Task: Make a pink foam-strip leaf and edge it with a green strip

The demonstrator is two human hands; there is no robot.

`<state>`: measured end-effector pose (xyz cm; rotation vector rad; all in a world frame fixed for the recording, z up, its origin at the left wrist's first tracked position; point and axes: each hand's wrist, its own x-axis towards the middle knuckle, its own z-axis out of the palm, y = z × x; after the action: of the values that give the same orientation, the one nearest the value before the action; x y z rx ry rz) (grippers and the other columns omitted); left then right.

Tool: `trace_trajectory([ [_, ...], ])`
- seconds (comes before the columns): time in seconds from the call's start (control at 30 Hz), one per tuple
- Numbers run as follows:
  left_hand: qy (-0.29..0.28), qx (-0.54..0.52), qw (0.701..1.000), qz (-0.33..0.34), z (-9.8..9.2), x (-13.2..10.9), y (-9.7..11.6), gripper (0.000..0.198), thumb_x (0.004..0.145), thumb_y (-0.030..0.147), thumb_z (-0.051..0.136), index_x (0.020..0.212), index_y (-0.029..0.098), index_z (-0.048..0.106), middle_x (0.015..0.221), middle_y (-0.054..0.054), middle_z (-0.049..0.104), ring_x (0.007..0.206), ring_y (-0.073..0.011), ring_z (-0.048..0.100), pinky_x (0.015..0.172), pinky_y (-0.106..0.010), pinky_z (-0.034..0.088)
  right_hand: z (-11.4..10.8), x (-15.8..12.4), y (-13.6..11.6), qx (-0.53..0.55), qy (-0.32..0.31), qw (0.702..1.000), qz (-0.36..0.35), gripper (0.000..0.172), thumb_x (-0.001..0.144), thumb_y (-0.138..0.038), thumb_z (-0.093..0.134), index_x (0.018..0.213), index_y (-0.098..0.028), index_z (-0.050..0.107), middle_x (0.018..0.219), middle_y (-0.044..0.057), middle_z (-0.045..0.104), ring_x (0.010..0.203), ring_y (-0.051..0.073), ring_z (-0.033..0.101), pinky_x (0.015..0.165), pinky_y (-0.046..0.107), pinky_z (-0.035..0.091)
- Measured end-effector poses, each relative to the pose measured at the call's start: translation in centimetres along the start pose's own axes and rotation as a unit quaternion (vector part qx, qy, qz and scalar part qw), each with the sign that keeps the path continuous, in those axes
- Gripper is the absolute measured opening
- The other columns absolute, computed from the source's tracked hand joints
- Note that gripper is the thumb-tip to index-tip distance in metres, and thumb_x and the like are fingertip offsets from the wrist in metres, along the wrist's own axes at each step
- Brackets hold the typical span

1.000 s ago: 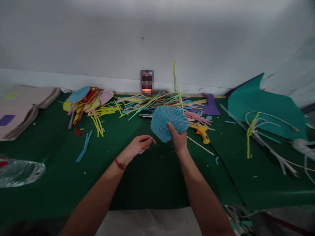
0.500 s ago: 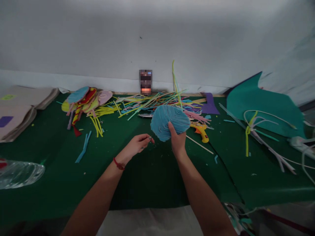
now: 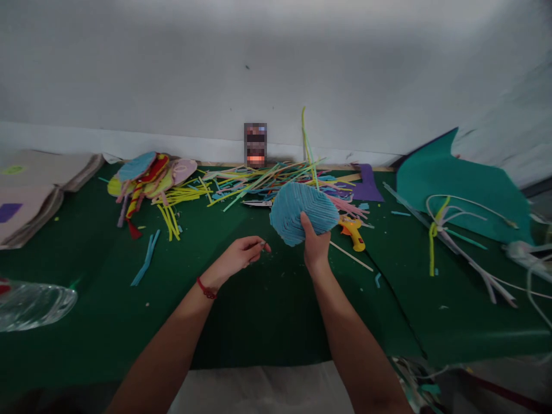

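Note:
My right hand (image 3: 316, 247) grips a round blue ribbed foam piece (image 3: 302, 210) by its lower edge and holds it up over the green table cover (image 3: 259, 299). My left hand (image 3: 242, 255) hovers just left of it, fingers curled into a pinch; a thin pale sliver seems to show at the fingertips, too small to name. A red string bracelet (image 3: 207, 289) circles my left wrist.
A tangle of coloured foam strips (image 3: 267, 178) lies behind the hands. A yellow glue gun (image 3: 353, 230) sits right of the blue piece. Stacked leaf shapes (image 3: 146, 172) lie at back left, a plastic bottle (image 3: 34, 299) at left, a teal sheet (image 3: 461, 184) with pale stems (image 3: 470, 247) at right.
My right hand has moved the blue piece slightly right and farther away. My left hand stays almost where it was.

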<state>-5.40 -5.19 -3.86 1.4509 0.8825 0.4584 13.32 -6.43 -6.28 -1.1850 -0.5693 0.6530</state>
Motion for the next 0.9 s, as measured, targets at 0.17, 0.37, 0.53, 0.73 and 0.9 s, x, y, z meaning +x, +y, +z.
trace_trajectory([
  [0.17,0.000,-0.008,1.000,0.028,-0.2,-0.2,0.1,0.040,0.081,0.053,0.053,0.083,0.014,0.060,0.052,0.007,0.032,0.045,-0.0070,0.026,0.043,-0.021,0.020,0.3,-0.7,-0.8,-0.012,-0.010,1.000,0.002,0.071,0.064,-0.043,0.077,0.126,-0.016,0.058,0.125,0.010,0.063,0.118,0.027,0.058,0.103,0.048,0.046],
  [0.37,-0.003,-0.024,0.999,0.038,-0.1,-0.5,0.3,0.038,0.079,0.053,0.055,0.081,0.015,0.059,0.052,0.007,0.032,0.045,-0.0072,0.026,0.044,-0.021,0.019,0.3,-1.2,-1.1,-0.019,-0.019,1.000,-0.001,0.075,0.063,-0.043,0.078,0.129,-0.016,0.055,0.124,0.011,0.064,0.119,0.028,0.057,0.103,0.049,0.045],
  [0.53,-0.001,-0.021,0.999,0.031,-0.3,-0.5,0.4,0.036,0.079,0.051,0.055,0.080,0.016,0.059,0.052,0.007,0.033,0.046,-0.0074,0.026,0.044,-0.022,0.019,0.3,-1.2,-1.3,-0.037,-0.017,0.999,-0.008,0.076,0.061,-0.042,0.079,0.128,-0.015,0.056,0.122,0.011,0.065,0.120,0.029,0.056,0.105,0.050,0.044],
  [0.73,-0.005,-0.031,0.999,0.017,-0.2,-0.4,0.2,0.036,0.077,0.051,0.056,0.081,0.016,0.058,0.053,0.007,0.032,0.046,-0.0070,0.026,0.043,-0.021,0.018,0.3,-1.0,-1.3,-0.015,-0.034,0.999,0.009,0.073,0.063,-0.043,0.079,0.128,-0.017,0.057,0.126,0.010,0.063,0.118,0.028,0.058,0.105,0.050,0.044],
  [0.9,-0.007,-0.055,0.998,0.014,0.0,-0.4,0.2,0.037,0.079,0.052,0.056,0.083,0.016,0.057,0.053,0.008,0.028,0.045,-0.0066,0.023,0.042,-0.021,0.018,0.4,-0.8,-0.8,0.022,-0.054,0.997,0.043,0.073,0.063,-0.041,0.080,0.129,-0.020,0.056,0.127,0.008,0.063,0.117,0.027,0.059,0.103,0.048,0.046],
])
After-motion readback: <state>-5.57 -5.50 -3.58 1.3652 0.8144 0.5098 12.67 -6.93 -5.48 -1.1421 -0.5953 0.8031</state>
